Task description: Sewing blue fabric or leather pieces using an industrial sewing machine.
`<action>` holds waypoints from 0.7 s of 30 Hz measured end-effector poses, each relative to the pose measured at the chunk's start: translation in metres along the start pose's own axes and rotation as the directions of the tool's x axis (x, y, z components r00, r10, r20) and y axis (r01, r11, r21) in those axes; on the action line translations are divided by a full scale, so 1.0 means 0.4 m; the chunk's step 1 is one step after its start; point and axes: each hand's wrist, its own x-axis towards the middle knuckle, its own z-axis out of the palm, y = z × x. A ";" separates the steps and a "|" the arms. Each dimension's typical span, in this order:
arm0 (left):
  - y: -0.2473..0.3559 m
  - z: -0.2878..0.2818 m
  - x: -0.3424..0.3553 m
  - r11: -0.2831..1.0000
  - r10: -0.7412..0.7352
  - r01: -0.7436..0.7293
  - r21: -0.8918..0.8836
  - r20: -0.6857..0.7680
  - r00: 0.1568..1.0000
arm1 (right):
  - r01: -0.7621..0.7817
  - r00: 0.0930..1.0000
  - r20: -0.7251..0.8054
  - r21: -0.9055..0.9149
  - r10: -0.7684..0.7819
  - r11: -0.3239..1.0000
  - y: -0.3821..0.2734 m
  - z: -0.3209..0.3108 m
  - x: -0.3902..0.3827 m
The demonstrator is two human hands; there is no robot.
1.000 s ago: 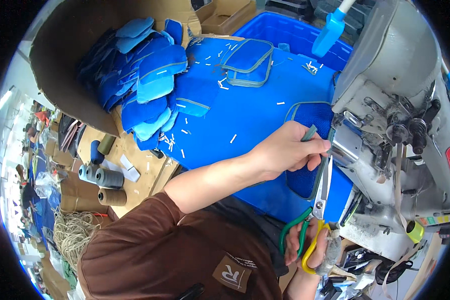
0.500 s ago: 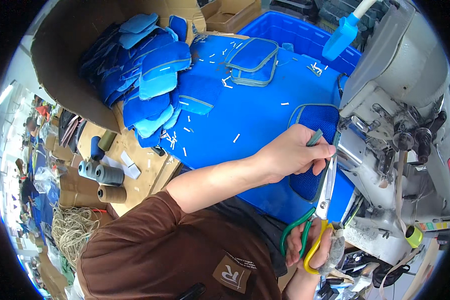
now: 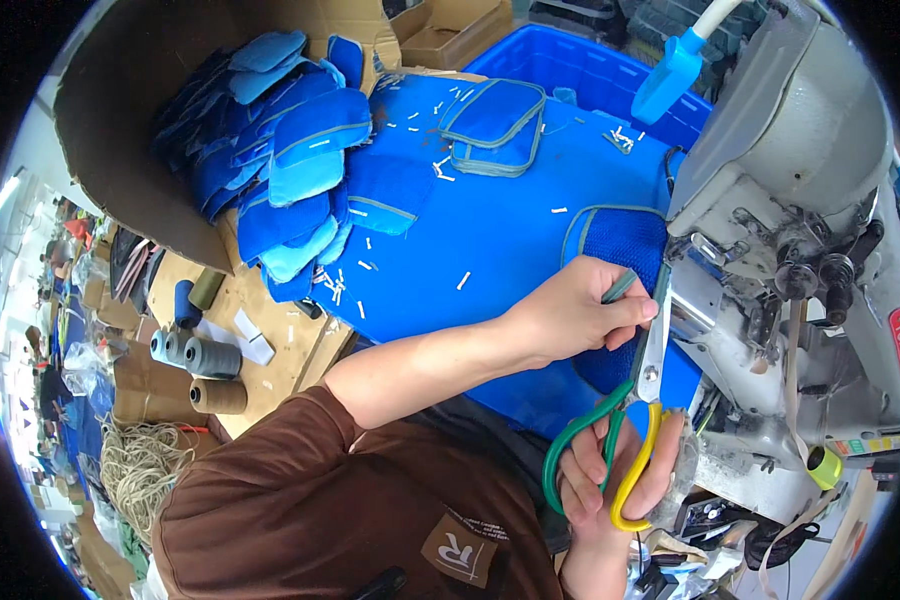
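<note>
My left hand [image 3: 575,318] is closed in a pinch on the grey-green edging strip [image 3: 620,286] of a blue mesh fabric piece [image 3: 625,235]. That piece lies at the right of the blue table, beside the machine, partly covered by my hand. In my right hand [image 3: 582,482] is a pair of scissors [image 3: 650,373] with one green and one yellow handle. Their blades point away from me, along the fabric's right edge, close to my left fingertips. How far the blades are parted is hard to make out.
A grey sewing machine [image 3: 820,140] stands close on the right. Blue fabric pieces [image 3: 315,130] are heaped at the far left by a cardboard box [image 3: 100,150]. Two edged pieces [image 3: 495,112] lie farther back, before a blue crate [image 3: 550,50]. Thread spools [image 3: 213,357] stand left; white scraps dot the blue table [image 3: 420,270].
The scissors and my right hand have moved farther forward, bringing the blades up past my left fingertips. My left hand keeps its pinch on the strip. The whole view has shifted slightly.
</note>
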 end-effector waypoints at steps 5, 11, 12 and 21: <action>0.004 -0.014 0.002 1.000 0.007 -0.007 0.013 0.017 1.000 | -0.020 1.000 0.012 0.084 0.019 0.996 0.002 0.021 -0.009; 0.022 -0.002 0.001 0.457 0.673 -0.443 0.771 0.026 0.740 | 0.178 0.964 -0.048 -0.612 -0.261 0.770 -0.047 -0.049 -0.077; 0.036 0.003 0.002 0.357 0.653 -0.409 0.840 0.088 0.752 | 0.161 0.962 -0.049 -0.693 -0.269 0.703 -0.073 -0.063 -0.081; 0.057 -0.049 0.024 0.541 0.444 -0.393 0.744 0.145 0.884 | -0.122 0.967 -0.183 -0.944 -0.178 0.305 -0.245 -0.012 -0.079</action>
